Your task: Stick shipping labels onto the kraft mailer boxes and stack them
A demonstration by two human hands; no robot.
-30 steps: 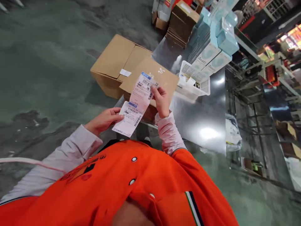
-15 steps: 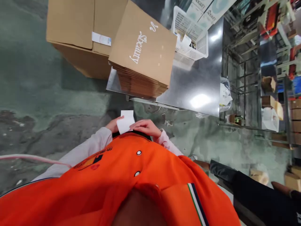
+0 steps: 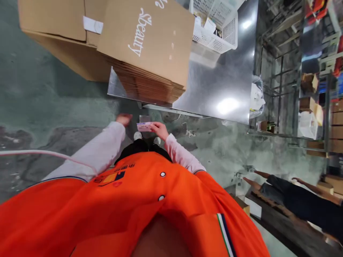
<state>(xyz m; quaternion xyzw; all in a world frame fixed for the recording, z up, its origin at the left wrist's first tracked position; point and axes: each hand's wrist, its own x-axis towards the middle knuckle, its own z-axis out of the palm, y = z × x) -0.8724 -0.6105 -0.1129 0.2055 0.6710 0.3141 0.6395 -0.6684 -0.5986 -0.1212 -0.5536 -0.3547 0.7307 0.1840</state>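
Observation:
My right hand (image 3: 160, 130) pinches a pink-and-white shipping label (image 3: 144, 126) low in front of my body, out from my orange jacket. The label's printing is too small to read. My left hand (image 3: 123, 119) is slightly blurred, out to the left over the green floor, holding nothing. Neither hand touches the stack of flat cardboard cartons (image 3: 142, 46) printed "Beauty", which lies ahead on a steel table (image 3: 219, 92). A taped cardboard box (image 3: 50, 21) stands beyond my left hand.
A white plastic basket (image 3: 215, 30) holding papers stands on the table. A plastic bag (image 3: 257, 96) hangs at the table's right edge. Metal shelving (image 3: 281, 78) and boxes line the right side. A co-worker (image 3: 302, 200) is at the lower right.
The view has swung further over the table. My hands have separated, with the label now only in my right hand and my left hand away to the left. A co-worker's arms and body show more fully.

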